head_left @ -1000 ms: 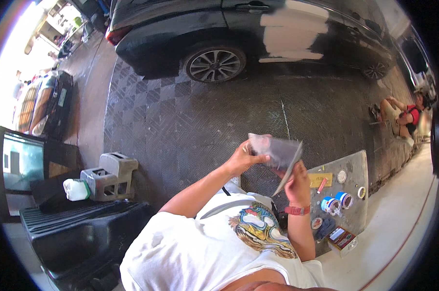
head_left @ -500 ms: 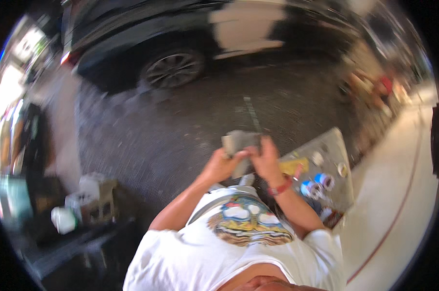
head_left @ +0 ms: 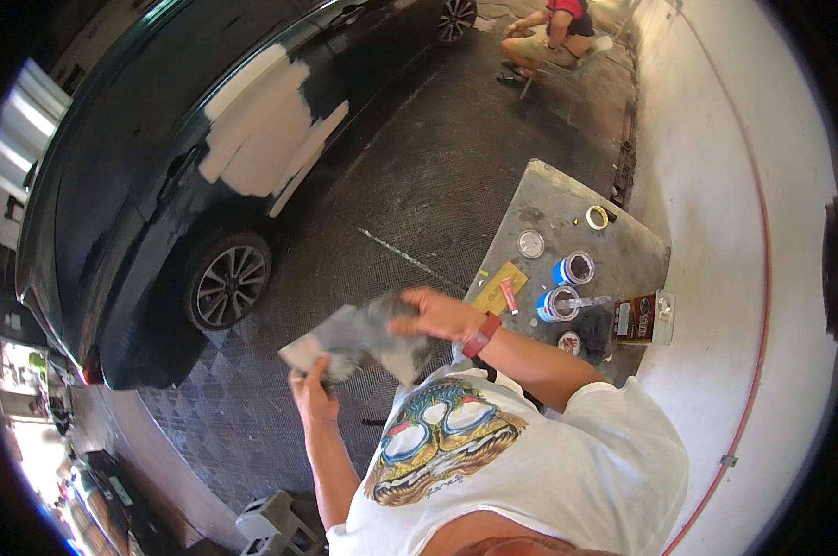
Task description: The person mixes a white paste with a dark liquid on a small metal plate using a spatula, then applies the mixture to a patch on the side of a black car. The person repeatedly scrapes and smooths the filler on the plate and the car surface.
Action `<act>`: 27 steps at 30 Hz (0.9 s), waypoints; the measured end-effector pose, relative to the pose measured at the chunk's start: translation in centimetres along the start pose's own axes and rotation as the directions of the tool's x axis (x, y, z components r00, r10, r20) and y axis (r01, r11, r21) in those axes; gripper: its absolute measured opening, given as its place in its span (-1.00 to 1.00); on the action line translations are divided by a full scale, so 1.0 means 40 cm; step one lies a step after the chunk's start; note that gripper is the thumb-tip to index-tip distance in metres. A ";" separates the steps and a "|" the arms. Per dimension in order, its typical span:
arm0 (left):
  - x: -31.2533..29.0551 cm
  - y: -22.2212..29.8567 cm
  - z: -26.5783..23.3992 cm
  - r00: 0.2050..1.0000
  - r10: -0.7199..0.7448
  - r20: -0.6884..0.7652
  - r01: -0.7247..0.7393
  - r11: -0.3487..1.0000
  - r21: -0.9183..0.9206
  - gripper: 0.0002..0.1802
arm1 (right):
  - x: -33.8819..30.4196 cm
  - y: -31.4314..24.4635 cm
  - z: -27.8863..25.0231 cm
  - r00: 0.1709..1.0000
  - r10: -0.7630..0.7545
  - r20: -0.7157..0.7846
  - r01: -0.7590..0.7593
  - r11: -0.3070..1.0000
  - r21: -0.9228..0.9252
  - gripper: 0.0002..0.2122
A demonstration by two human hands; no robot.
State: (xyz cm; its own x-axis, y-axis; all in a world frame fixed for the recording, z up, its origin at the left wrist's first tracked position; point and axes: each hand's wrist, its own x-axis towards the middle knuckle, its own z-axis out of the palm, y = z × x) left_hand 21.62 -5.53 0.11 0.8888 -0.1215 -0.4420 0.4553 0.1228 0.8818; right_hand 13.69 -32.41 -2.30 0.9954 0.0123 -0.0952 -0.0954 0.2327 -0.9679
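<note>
My left hand (head_left: 316, 397) grips the lower edge of a grey-and-beige sheet (head_left: 337, 335) that looks like sandpaper, thumb on top. My right hand (head_left: 440, 316), with a red band at its wrist, is closed on the grey material at the right side. Motion blurs that part, so I cannot tell whether it is one folded sheet or two pieces. Both hands are in front of my waist, above the floor. Ahead on the left stands a dark car (head_left: 150, 157), with a large pale filler patch (head_left: 261, 125) on its side.
On my right a grey table (head_left: 521, 213) bears two blue-and-white cans (head_left: 558, 304), a red tube (head_left: 509, 295) on a yellow card, a tape roll (head_left: 597, 218) and a rectangular tin (head_left: 643, 318). A white wall (head_left: 706, 185) runs alongside. Another person (head_left: 553, 37) sits far back; a grey plastic stool (head_left: 275, 524) stands lower left.
My view has turned right, bringing the filler patch and the table further in. My hands, close together before, have moved apart, the left one lower and leftward, with the sheet spread between them.
</note>
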 end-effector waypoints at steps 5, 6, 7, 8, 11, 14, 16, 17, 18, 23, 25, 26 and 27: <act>0.038 -0.010 0.058 0.944 0.308 -0.121 -0.305 0.951 0.040 -0.38 | 0.019 -0.026 -0.198 0.968 -0.132 -0.214 -0.052 0.728 -0.684 -0.60; 0.019 -0.007 0.070 0.944 0.294 -0.150 -0.291 0.956 0.047 -0.37 | 0.056 -0.051 -0.283 0.940 -0.192 -0.283 -0.080 0.681 -0.728 -0.59; 0.000 -0.009 0.081 0.943 0.280 -0.181 -0.274 0.960 0.057 -0.36 | 0.090 -0.110 -0.361 0.897 -0.273 -0.348 -0.082 0.670 -0.738 -0.55; -0.014 -0.015 0.084 0.944 0.277 -0.182 -0.271 0.961 0.060 -0.35 | 0.137 -0.159 -0.449 0.844 -0.405 -0.351 -0.017 0.635 -0.773 -0.49; -0.049 -0.039 0.113 0.943 0.250 -0.217 -0.242 0.968 0.065 -0.32 | 0.255 -0.351 -0.754 0.781 -0.493 -0.384 -0.181 0.410 -0.894 -0.45; -0.079 -0.063 0.145 0.932 0.210 -0.294 -0.198 0.978 0.071 -0.31 | 0.323 -0.508 -0.994 0.688 -0.503 -0.522 -0.337 0.415 -0.845 -0.42; -0.093 -0.083 0.137 0.943 0.197 -0.269 -0.191 0.980 0.050 -0.30 | 0.349 -0.586 -1.108 0.664 -0.515 -0.542 -0.483 0.258 -0.837 -0.40; -0.095 -0.095 0.130 0.937 0.192 -0.292 -0.191 0.981 0.033 -0.30 | 0.365 -0.626 -1.130 0.685 -0.498 -0.531 -0.518 0.179 -0.837 -0.39; -0.104 -0.101 0.117 0.928 0.188 -0.323 -0.189 0.982 0.028 -0.29 | 0.380 -0.656 -1.136 0.710 -0.471 -0.524 -0.543 0.107 -0.833 -0.37; -0.090 -0.129 0.082 0.908 0.194 -0.372 -0.207 0.978 0.005 -0.28 | 0.448 -0.744 -1.370 0.685 -0.531 -0.499 -0.609 -0.042 -0.792 -0.45; -0.123 -0.123 0.063 0.868 0.197 -0.457 -0.207 0.978 0.028 -0.28 | 0.482 -0.729 -1.292 0.657 -0.499 -0.565 -0.622 0.064 -0.781 -0.63; -0.134 -0.119 0.056 0.862 0.197 -0.467 -0.203 0.978 0.037 -0.29 | 0.467 -0.738 -1.237 0.636 -0.481 -0.603 -0.635 0.117 -0.764 -0.69; -0.130 -0.118 0.056 0.869 0.192 -0.456 -0.199 0.979 0.034 -0.30 | 0.433 -0.761 -1.195 0.647 -0.492 -0.582 -0.602 0.139 -0.787 -0.65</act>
State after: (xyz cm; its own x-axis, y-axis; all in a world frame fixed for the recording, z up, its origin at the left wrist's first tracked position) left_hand 14.73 -7.70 -1.37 0.8839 0.3675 -0.2893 0.2672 0.1109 0.9572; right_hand 33.36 -85.74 14.37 0.6855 -0.6726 0.2789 -0.6201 -0.7400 -0.2606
